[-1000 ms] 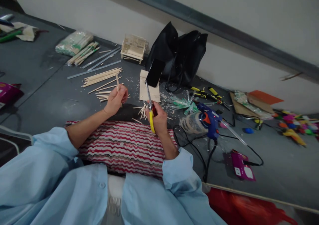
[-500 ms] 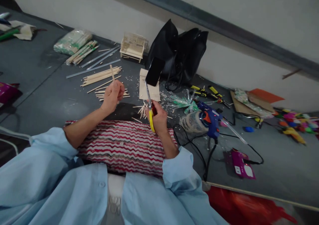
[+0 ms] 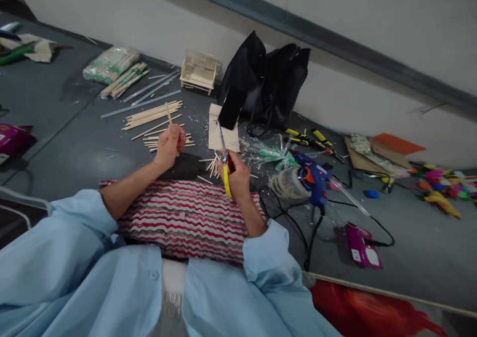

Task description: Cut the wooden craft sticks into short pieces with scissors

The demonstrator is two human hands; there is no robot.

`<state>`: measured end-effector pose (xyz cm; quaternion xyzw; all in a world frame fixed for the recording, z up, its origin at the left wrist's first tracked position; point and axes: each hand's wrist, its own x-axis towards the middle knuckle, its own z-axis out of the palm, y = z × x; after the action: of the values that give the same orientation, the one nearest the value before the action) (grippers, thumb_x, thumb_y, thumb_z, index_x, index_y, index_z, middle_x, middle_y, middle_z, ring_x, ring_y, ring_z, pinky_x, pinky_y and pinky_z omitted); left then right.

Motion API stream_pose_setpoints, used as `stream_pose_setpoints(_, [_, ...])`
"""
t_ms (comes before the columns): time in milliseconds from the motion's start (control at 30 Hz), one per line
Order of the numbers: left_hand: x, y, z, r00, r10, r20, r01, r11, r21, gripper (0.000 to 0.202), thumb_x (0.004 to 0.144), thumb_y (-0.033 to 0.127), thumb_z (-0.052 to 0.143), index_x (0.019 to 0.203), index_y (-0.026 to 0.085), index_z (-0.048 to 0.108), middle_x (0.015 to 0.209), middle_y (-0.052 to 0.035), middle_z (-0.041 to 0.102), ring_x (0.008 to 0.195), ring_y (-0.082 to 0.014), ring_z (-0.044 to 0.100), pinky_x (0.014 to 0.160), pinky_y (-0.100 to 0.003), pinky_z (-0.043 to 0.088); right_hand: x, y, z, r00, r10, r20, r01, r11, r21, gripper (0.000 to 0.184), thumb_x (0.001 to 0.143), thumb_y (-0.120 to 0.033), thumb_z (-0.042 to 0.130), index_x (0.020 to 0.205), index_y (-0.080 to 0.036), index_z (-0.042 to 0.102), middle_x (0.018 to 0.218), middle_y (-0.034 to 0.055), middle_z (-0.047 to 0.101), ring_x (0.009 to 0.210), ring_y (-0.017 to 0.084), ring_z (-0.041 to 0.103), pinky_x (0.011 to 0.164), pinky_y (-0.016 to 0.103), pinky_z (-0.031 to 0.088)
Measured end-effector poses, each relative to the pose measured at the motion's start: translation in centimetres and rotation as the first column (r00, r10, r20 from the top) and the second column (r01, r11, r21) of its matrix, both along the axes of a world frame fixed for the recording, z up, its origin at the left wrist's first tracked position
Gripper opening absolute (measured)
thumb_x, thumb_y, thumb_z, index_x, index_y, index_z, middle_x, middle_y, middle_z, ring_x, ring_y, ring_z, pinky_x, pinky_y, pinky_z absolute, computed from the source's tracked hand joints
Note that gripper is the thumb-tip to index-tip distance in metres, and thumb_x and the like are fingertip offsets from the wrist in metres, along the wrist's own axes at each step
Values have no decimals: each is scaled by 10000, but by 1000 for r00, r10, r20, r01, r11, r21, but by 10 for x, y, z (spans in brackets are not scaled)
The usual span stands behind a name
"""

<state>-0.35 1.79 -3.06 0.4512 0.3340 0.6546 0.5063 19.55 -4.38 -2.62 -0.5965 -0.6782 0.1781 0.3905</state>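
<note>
My left hand (image 3: 170, 145) is closed on a thin wooden stick (image 3: 169, 113), which points up from between thumb and fingers. In my right hand (image 3: 237, 174) is a pair of scissors (image 3: 226, 174) with yellow handles, its blades pointing away from me and looking closed. Short cut sticks (image 3: 213, 166) lie in a small heap just left of the scissors. Beyond my left hand are longer wooden sticks (image 3: 152, 115) in a pile, with shorter ones (image 3: 151, 142) nearer. A striped cushion (image 3: 182, 220) lies under my forearms.
A phone (image 3: 231, 108) leans on a black bag (image 3: 268, 83), above a beige cloth (image 3: 223, 140). To the right, a blue glue gun (image 3: 316, 180) rests at a plastic jar (image 3: 286, 183), its cable looping nearby. A small wooden model (image 3: 199, 73) stands by the wall.
My left hand and its stick have shifted slightly down. The right hand and scissors look unmoved.
</note>
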Motion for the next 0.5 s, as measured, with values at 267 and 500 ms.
stream_pose_setpoints(267, [-9, 5, 32, 969, -78, 236, 150, 941, -304, 613, 875, 741, 386, 592, 197, 380, 446, 89, 205, 326, -43, 174, 318, -180, 166, 0, 0, 0, 1000, -1, -18, 1, 1000, 8, 393, 851, -386, 614, 1163, -156, 678, 1057, 89, 746, 862, 197, 691, 778, 279, 520])
stream_pose_setpoints(500, [-23, 6, 41, 843, -156, 515, 384, 845, -373, 594, 956, 633, 291, 604, 184, 456, 450, 75, 233, 323, -45, 209, 316, -171, 193, 0, 0, -1, 1000, 0, -17, 0, 1000, 5, 399, 857, -400, 609, 1163, -153, 677, 1064, 92, 737, 911, 203, 686, 821, 288, 517])
